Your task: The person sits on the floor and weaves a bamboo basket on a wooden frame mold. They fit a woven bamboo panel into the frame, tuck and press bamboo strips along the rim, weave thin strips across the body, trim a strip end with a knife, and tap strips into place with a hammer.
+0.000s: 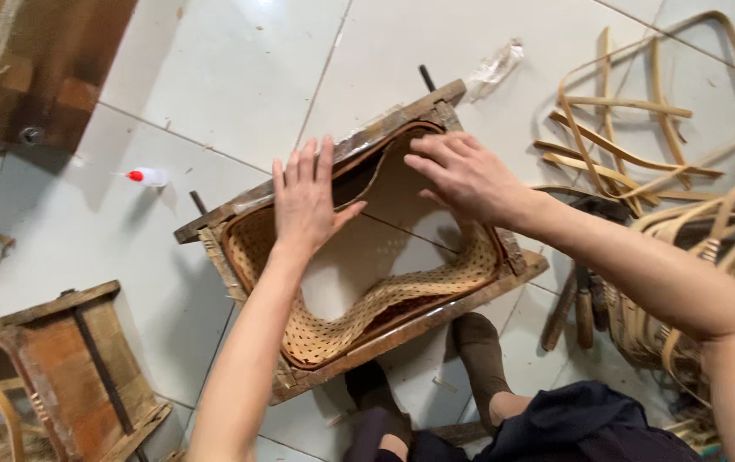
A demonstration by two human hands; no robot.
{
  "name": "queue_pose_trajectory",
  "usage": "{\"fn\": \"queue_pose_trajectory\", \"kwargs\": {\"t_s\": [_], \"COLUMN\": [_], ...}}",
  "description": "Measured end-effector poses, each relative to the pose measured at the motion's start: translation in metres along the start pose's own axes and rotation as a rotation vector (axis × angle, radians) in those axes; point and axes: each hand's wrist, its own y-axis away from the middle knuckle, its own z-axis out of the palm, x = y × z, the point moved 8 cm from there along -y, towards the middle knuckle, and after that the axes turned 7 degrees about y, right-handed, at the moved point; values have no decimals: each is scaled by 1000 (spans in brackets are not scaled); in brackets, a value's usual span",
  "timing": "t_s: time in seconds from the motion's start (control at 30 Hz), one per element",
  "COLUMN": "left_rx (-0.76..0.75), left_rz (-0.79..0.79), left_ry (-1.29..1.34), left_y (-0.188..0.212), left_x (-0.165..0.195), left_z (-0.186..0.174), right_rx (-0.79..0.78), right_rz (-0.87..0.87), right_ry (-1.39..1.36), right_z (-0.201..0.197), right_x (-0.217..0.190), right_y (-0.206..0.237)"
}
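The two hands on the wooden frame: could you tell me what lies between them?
Between the left hand and right hand, the head view shows the wooden frame with its curved inner strip.

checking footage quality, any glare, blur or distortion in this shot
Head view: soft glare on the glossy white floor tiles at top; the rectangular wooden frame with woven cane lining and both hands, left hand and right hand, look sharp; pale rattan strips at right smear slightly; wide-angle bending stretches the edges.

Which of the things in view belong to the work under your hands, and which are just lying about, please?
In use: left hand, right hand, wooden frame, woven cane strip.
Lying about: glue bottle, loose cane strips, second wooden frame, plastic scrap.
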Motion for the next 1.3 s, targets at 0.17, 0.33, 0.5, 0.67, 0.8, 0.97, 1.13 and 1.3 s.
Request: {"fn": "queue_pose_trajectory", "kwargs": {"t_s": [0.17,0.33,0.5,0.67,0.8,0.97,1.13,1.3], "left_rx": [-5,129,38,-2,42,42,6,-71], "left_rz": [-20,-31,-10,28,46,64,68,38], "left_ry": [28,22,41,86,101,109,62,86], "left_y": [-7,-8,-16,-28,-26,-27,-27,-28], "left_x": [-13,-15,-19,-22,-21,-23,-23,-17], "left_z": [16,9,15,16,12,18,28,17], "right_rx": [-470,-416,-743,-676,-951,-660,-603,-484], "right_rz": [-120,-369,-439,-434,-85,179,115,3], "right_ry": [-467,-638,-489,-782,-776,-818,-720,-668], "right_z": [79,123,165,151,183,192,189,147], "right_x": [-89,-241,-294,-269,-155,-51,-50,-67], "right_y": [-19,-35,-14,-31,-63,-95,-97,-93]}}
